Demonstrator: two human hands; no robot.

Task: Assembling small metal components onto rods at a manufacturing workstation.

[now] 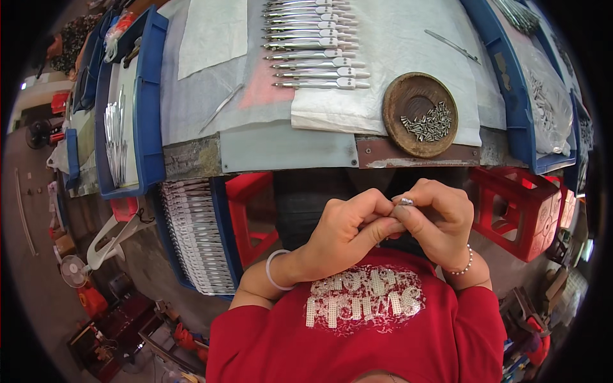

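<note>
My left hand (359, 225) and my right hand (440, 218) meet in front of my chest, just off the table's near edge. Between the thumb and finger of the right one sits a small shiny metal piece (406, 202). The left fingertips are pinched together against it; what they hold is hidden. Beyond my right hand, a round brown wooden bowl (399, 96) on the table's edge contains many small silver metal pieces (429, 122). Slim silver tools with white heads (322, 64), resembling drawing compasses, lie in a row at the middle of the table.
Blue trays (150, 108) flank the table; the right one holds a plastic bag of small parts (546, 102). Another blue crate (227, 236), filled with silver tools, stands low at the left. Red stools (520, 210) are under the table. Loose thin metal tools (452, 46) lie on the cloth.
</note>
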